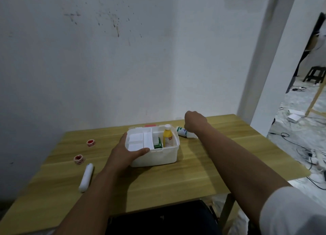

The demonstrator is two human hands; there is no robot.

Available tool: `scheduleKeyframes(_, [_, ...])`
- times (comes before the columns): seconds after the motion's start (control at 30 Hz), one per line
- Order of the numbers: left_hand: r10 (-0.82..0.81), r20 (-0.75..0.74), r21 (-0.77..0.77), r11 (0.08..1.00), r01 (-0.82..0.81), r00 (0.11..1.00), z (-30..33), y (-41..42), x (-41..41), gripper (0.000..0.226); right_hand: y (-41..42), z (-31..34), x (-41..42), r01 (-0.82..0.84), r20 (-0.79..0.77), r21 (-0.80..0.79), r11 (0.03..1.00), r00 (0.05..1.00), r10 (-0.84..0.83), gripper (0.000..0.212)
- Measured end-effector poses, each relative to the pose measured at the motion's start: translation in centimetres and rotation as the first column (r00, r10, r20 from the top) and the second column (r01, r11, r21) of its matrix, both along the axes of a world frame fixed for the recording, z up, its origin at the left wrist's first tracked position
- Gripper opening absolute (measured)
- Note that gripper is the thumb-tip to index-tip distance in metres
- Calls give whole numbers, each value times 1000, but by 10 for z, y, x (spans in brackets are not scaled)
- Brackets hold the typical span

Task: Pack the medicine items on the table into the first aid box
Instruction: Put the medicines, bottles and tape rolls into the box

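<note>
Past my white sleeve (pixel 291 213), my right hand (pixel 194 121) curls round the white bottle (pixel 182 131) — probably light, stiff, slippery; best gripped mid-body; my left hand (pixel 123 151), fingers straight, steadies the first aid box (pixel 158 157).

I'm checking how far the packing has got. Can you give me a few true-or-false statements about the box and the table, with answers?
1. The yellow bottle stands upright inside the first aid box. True.
2. Both rolls of red tape are already in the box. False: the red tape rolls lie on the table, left of the box.
3. The left hand rests on the box's near left corner. True.
4. The long white tube lies to the right of the box. False: the white tube lies on the left, near the tape rolls.
5. The right hand is at the white bottle, which lies on the table beside the box's far right corner. True.
</note>
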State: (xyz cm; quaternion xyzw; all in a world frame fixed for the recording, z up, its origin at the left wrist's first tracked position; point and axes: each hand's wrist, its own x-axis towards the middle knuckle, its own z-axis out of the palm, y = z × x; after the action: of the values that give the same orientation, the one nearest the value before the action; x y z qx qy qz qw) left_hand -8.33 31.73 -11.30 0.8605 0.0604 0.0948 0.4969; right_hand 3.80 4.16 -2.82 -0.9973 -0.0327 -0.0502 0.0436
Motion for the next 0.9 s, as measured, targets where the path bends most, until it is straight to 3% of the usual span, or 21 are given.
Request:
scheduleKeyframes(0.23, [1,-20,-1,1000,-1,1000,3,2,-4,130,-21,-55,4,10,-152,-99,995,988,-26,34])
scheduleKeyframes(0.4, [-3,-22,-6,1000,2,1000,3,0,-4,129,-31,-65,8,49,-133,-57,997,990,-56,36])
scheduleKeyframes(0.5, [-11,-23,12,1000,11,1000,5,0,-4,130,-37,-58,10,65,-12,121,991,998,-64,24])
scheduleKeyframes(0.63, [-8,-27,0,1000,8,1000,5,2,-4,135,-32,-21,10,-83,201,349,933,979,12,34])
scheduleKeyframes(0.9, [-22,36,-37,999,23,999,3,-3,-3,111,-13,82,-4,-314,417,558,769,906,68,31])
